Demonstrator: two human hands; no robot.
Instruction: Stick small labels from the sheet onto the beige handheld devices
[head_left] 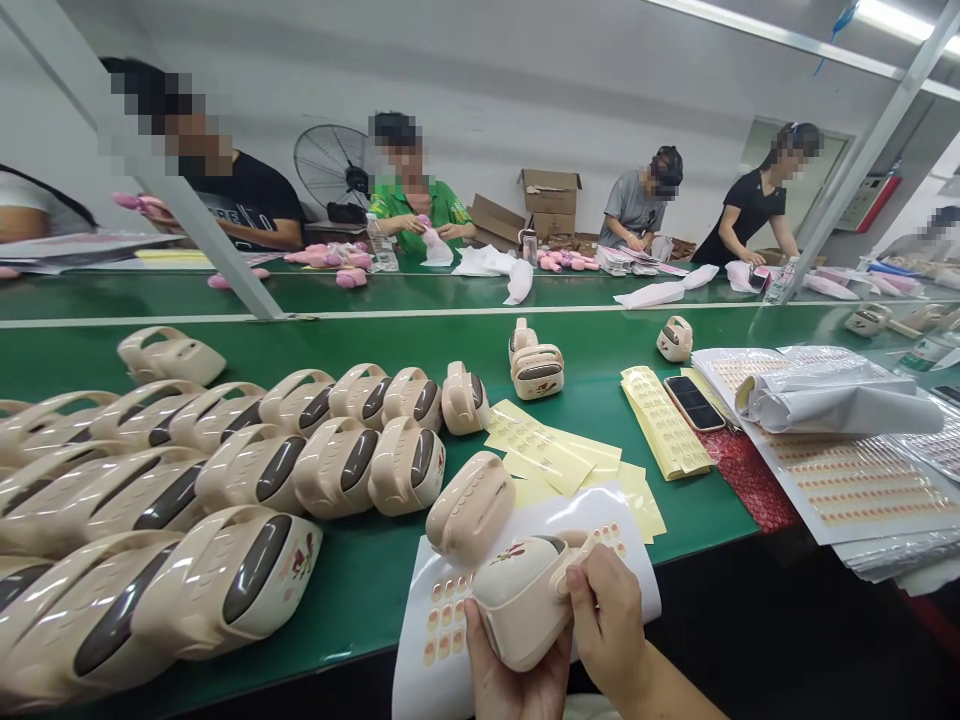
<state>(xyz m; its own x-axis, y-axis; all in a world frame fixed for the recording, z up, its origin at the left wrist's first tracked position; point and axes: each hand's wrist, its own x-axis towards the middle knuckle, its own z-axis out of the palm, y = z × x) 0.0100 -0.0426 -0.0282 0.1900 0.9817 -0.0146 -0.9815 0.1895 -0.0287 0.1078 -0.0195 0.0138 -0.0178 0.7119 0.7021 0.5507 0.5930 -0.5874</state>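
Note:
My left hand [517,675] cups a beige toy-like device [525,600] from below, low in the middle of the view. My right hand [609,625] is closed on the device's right side, fingers by its handle. The device carries a small flower sticker on top. Under it lies a white sticker sheet [450,610] with small orange stickers. A second beige device [470,505] rests just beyond the sheet.
Several rows of beige devices [225,470] fill the green table [360,580] at left. Yellow backing sheets [555,450], a phone [694,402] and sticker sheets [855,480] lie right. Other people work across the belt, near boxes and a fan.

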